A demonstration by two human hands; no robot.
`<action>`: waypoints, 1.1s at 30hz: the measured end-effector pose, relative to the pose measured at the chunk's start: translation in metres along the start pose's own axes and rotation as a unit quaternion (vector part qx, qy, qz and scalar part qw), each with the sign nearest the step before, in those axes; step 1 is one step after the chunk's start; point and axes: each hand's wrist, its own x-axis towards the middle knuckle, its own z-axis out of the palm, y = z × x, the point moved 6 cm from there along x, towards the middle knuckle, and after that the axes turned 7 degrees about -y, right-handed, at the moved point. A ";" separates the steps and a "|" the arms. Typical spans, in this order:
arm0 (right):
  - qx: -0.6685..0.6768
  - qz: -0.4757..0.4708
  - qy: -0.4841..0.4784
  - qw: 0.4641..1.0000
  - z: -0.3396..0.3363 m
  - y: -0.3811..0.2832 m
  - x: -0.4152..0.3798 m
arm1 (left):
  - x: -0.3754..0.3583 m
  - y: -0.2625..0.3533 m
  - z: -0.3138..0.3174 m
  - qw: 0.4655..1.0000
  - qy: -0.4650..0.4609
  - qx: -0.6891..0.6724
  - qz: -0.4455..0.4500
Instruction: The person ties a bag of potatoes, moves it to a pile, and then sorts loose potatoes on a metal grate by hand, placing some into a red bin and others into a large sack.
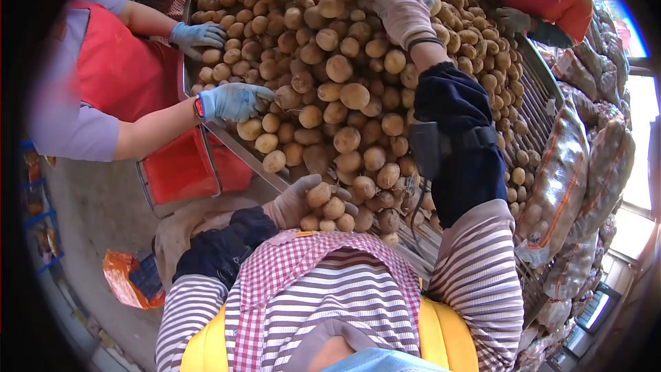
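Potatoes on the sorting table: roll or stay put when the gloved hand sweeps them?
The potatoes look round and firm, so a push would likely send them rolling rather than sliding. They lie heaped and touching, so moving one probably shifts its neighbours. The left hand cups several at the pile's near edge, which suggests each is fairly light; the right hand lies open on the pile.
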 end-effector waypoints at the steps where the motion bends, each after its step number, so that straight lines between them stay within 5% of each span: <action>1: 0.059 0.031 0.046 0.997 -0.006 0.002 0.008 | 0.001 0.001 -0.001 0.999 -0.037 -0.004 0.005; 6: 0.191 -0.062 0.042 0.979 -0.034 -0.041 -0.069 | -0.017 0.009 -0.005 0.998 -0.021 -0.028 0.046; 10: 0.021 -0.057 -0.139 0.988 -0.008 -0.070 -0.138 | -0.017 0.016 -0.017 0.998 -0.043 0.003 0.040; 14: -0.025 0.027 -0.236 0.971 -0.009 -0.082 -0.136 | -0.021 0.015 -0.008 0.999 -0.028 0.030 0.033; 18: -0.101 -0.010 -0.302 0.948 -0.005 -0.085 -0.126 | -0.038 0.016 0.007 0.998 -0.012 0.033 0.043; 20: -0.046 -0.031 -0.268 0.962 -0.010 -0.077 -0.120 | -0.046 0.017 -0.002 0.997 -0.022 0.032 0.062; 22: 0.096 0.073 -0.235 0.965 -0.023 -0.068 -0.112 | -0.059 0.022 -0.010 0.995 -0.032 0.023 0.094; 24: 0.266 0.049 -0.091 0.958 -0.035 -0.064 -0.101 | -0.073 0.024 -0.018 0.990 -0.024 -0.012 0.135; 25: 0.394 0.091 -0.070 0.912 -0.022 -0.056 -0.103 | -0.080 0.029 -0.019 0.981 -0.015 0.016 0.191; 26: 0.592 0.212 -0.130 0.767 -0.018 -0.065 -0.102 | -0.089 0.031 -0.021 0.978 -0.012 0.012 0.210; 29: 0.657 0.240 -0.157 0.697 -0.029 -0.117 -0.095 | -0.122 0.033 -0.006 0.957 -0.137 -0.039 0.254; 31: 0.710 0.223 -0.181 0.643 -0.022 -0.144 -0.099 | -0.149 0.036 -0.039 0.938 -0.094 -0.059 0.328; 32: 0.687 0.217 -0.194 0.666 -0.022 -0.154 -0.101 | -0.165 0.038 -0.056 0.921 -0.052 -0.079 0.377; 33: 0.712 0.211 -0.208 0.637 -0.020 -0.167 -0.105 | -0.183 0.042 -0.043 0.914 -0.089 -0.052 0.392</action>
